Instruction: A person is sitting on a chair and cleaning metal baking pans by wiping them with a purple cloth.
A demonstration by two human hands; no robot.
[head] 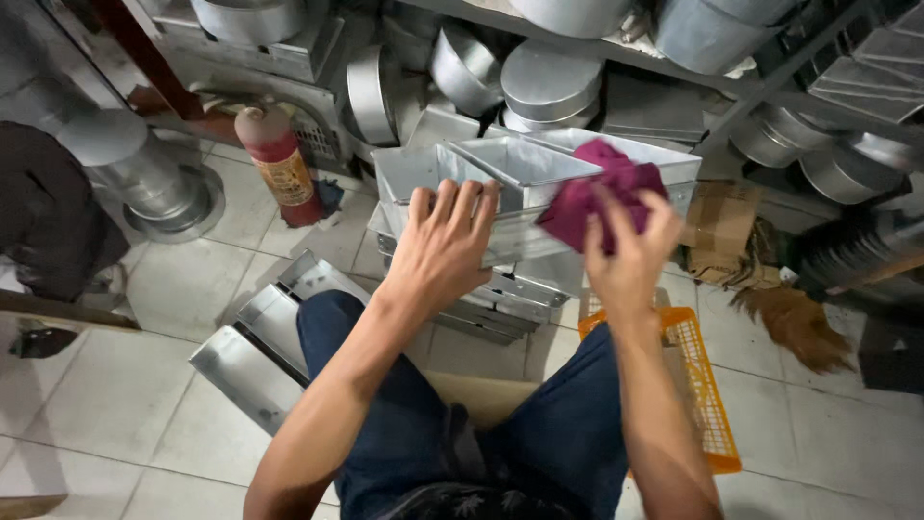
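While you sit with your knees apart over the tiled floor (144, 404), your left hand (441, 248) rests palm-down on the near wall of a rectangular metal tray (525, 169), its fingers spread and hooked over the rim. Your right hand (628, 250) is closed around a magenta cloth (595, 193), which it presses against the tray's right side, the cloth bunched up and draped over the far rim. The tray sits on top of a stack of similar metal trays (500, 303) directly in front of you, between your knees and the shelves.

To your left, more flat metal pans (255, 351) lie on the floor beside your leg. An orange plastic basket (698, 376) lies on the floor just beside your right knee. Behind the stack, a red fire extinguisher (277, 164) stands on the floor near a metal rack, and round metal tins (551, 85) are stacked on the shelves. A brown broom head (794, 323) lies on the tiles at the right, near some crumpled cardboard (722, 226).
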